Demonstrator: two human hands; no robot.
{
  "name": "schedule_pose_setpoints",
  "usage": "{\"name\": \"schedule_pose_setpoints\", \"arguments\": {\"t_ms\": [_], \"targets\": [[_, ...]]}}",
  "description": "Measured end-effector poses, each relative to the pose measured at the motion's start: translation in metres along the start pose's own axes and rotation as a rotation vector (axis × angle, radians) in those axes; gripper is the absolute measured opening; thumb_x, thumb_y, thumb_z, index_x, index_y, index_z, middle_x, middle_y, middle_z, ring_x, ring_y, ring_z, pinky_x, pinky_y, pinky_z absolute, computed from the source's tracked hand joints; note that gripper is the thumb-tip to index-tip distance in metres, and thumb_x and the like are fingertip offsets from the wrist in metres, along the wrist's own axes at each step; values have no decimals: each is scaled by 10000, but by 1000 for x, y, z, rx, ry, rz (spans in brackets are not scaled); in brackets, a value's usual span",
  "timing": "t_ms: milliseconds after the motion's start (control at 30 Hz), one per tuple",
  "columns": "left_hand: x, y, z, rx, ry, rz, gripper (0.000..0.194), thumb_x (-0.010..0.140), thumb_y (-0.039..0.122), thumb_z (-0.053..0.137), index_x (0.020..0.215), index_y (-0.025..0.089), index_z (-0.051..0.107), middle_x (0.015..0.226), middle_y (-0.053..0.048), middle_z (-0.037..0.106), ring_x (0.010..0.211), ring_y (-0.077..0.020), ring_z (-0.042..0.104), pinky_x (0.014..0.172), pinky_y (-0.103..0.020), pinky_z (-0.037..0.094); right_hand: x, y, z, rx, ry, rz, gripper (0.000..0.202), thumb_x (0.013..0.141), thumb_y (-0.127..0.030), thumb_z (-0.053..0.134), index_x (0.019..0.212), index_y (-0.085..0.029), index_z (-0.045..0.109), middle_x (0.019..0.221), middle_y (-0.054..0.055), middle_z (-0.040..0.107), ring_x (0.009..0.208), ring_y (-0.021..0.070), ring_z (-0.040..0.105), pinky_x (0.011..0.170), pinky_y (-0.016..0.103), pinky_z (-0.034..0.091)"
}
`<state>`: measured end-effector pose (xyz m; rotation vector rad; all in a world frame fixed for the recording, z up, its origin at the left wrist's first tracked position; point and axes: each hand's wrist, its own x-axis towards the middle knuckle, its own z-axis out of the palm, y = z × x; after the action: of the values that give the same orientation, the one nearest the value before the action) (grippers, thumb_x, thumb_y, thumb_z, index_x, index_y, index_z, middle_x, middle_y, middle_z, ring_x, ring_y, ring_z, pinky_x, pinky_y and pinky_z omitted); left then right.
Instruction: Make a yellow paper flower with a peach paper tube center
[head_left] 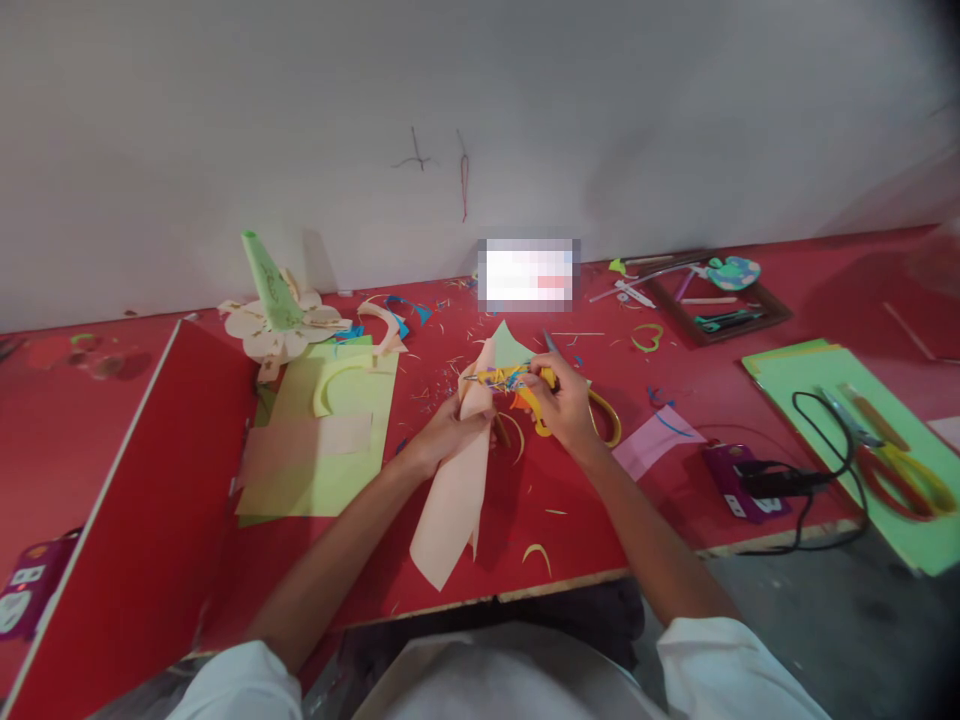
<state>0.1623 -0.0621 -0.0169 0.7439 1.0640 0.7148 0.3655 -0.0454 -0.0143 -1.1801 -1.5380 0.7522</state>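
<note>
A long peach paper strip (pixel 456 490), bent over at its top, is gripped by my left hand (pixel 448 432). My right hand (pixel 562 398) is closed around a yellow patterned pen-like tool (pixel 501 376). The tool's thin dark tip points left and meets the upper part of the paper, as far as I can see. Beneath my right hand, partly covered, are the yellow handles of scissors (pixel 613 425). A pale green paper piece (pixel 511 345) lies just beyond my hands.
A green paper cone (pixel 271 285) stands on a flower-shaped base at the left, near yellow-green sheets (pixel 360 485) and an upright red board (pixel 142 520). On the right are a brown tray (pixel 772 318), pink paper (pixel 658 440), a purple box (pixel 739 490) with a black cable, and red-and-yellow scissors (pixel 900 470).
</note>
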Motion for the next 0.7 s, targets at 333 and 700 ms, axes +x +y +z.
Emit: {"name": "schedule_pose_setpoints", "arguments": {"t_ms": [333, 700], "targets": [[1, 3, 0, 150, 45, 124, 592, 719, 447, 877, 1176, 157, 638, 828, -18, 703, 678, -153, 648, 645, -272, 538, 0, 5, -5, -73, 56, -90, 300, 1001, -520, 621, 884, -245, 596, 730, -33, 570, 537, 126, 517, 538, 269, 409], [8, -2, -6, 258, -30, 330, 624, 808, 497, 831, 1288, 150, 634, 1224, -129, 741, 1072, -255, 704, 932, -344, 548, -3, 0, -17, -107, 61, -156, 383, 975, -564, 665, 787, -234, 610, 674, -35, 556, 559, 124, 446, 564, 265, 391]]}}
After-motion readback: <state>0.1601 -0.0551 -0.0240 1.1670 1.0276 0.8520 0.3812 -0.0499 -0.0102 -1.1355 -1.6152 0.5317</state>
